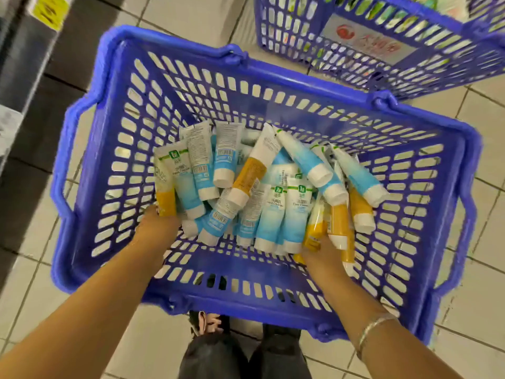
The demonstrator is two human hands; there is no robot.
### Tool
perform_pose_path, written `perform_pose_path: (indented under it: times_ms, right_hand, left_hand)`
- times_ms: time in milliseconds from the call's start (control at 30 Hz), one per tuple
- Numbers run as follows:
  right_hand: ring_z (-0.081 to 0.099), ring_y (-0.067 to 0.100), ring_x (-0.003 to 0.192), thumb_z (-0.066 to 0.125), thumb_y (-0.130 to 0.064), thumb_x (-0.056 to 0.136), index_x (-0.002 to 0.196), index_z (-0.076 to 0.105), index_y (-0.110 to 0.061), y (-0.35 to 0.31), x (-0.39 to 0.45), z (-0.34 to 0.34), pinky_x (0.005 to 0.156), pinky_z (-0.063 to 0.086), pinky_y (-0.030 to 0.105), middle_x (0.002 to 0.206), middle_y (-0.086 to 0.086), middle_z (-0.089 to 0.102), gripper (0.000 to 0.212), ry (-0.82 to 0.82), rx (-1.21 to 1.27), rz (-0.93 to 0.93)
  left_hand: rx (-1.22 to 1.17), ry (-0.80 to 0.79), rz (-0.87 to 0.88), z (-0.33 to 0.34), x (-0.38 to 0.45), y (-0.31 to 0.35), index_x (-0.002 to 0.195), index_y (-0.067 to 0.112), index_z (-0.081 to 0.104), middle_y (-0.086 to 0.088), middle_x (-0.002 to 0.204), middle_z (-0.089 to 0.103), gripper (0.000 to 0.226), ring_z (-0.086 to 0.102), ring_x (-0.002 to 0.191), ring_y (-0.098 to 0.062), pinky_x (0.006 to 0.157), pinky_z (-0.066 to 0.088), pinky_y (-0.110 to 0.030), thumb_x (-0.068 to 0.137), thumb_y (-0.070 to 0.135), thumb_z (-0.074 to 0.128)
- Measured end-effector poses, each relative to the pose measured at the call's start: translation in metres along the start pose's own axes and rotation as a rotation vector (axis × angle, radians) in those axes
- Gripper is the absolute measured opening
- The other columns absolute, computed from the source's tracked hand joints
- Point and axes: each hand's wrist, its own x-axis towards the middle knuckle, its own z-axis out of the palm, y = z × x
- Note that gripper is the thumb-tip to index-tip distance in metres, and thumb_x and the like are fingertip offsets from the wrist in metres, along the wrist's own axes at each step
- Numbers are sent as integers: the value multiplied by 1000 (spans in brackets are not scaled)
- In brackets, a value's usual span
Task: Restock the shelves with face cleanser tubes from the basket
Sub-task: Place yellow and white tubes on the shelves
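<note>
We reach into the blue basket [262,86] | left hand [157,225] grips a yellow tube [165,198] at the pile's left edge | right hand [321,251] grips yellow tubes [338,222] near the right wall.

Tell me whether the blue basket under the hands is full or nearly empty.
Partly filled. The blue basket holds one loose heap of face cleanser tubes on its floor, lying flat; the slotted walls above them show bare.

The basket [273,86] is moulded in glossy blue plastic lattice; smooth, satin plastic tubes [292,214] are seen; the floor [478,242] is glazed tile.
</note>
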Motion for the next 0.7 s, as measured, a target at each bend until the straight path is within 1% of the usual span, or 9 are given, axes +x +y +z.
perform_pose_path:
  times_ms: [67,167,233,300,367,433,500,600,700]
  right_hand:
    - [56,28,103,53,-9,89,113,56,-12,0,6,8,88,44,33,111,8,62,24,49,53,41]
    - [57,33,104,54,-13,90,100,55,-16,4,14,17,83,44,35,105,10,59,10,151,87,94]
    - [55,31,105,53,-23,92,116,52,-11,3,16,18,85,43,38,116,12,58,28,179,114,163]
    - [55,28,99,51,-30,93,121,51,-9,3,18,18,84,43,37,118,12,59,35,154,192,203]
    - [58,34,99,53,-32,92,110,57,-5,0,19,19,89,47,44,115,19,62,33,107,280,218]
    - [59,36,105,56,-31,90,93,59,-10,-9,16,24,97,45,50,114,22,63,22,50,406,239]
    - [62,31,100,57,-31,90,84,57,-16,-20,14,30,90,50,45,112,19,64,16,-7,551,262]
    - [62,15,77,56,-29,89,88,55,-19,-41,14,37,60,51,28,91,5,65,10,-60,849,318]
    - [60,13,75,58,-26,88,90,54,-19,-54,7,38,57,50,27,84,2,63,7,-116,1054,370]
  left_hand:
    - [6,0,-6,1,7,0,137,12,35,-20,125,54,51,52,108,-36,95,41,-47,90,20,55]
    - [-53,-41,-15,3,16,2,145,17,26,-12,138,47,68,45,123,-34,105,36,-46,87,16,61]
    - [-19,-21,-12,6,19,4,146,18,23,-14,141,43,68,42,125,-34,103,37,-43,88,19,58]
    - [51,0,-9,9,18,5,146,18,21,-17,141,39,66,40,126,-35,99,37,-42,90,23,56]
    - [38,3,10,11,16,3,143,16,23,-16,134,44,61,47,113,-33,85,42,-38,91,22,54]
    - [-9,-17,52,14,17,0,140,13,25,-9,112,50,55,51,79,-19,61,36,-27,93,20,52]
    - [9,-17,100,14,17,-3,138,11,26,-6,102,49,54,43,67,-12,57,30,-25,92,17,53]
    - [99,-30,167,9,20,-4,135,13,34,-7,119,54,51,53,100,-26,80,39,-35,89,15,58]
    - [262,-18,212,4,22,-2,130,11,42,-15,128,53,47,49,116,-34,92,40,-41,87,14,60]
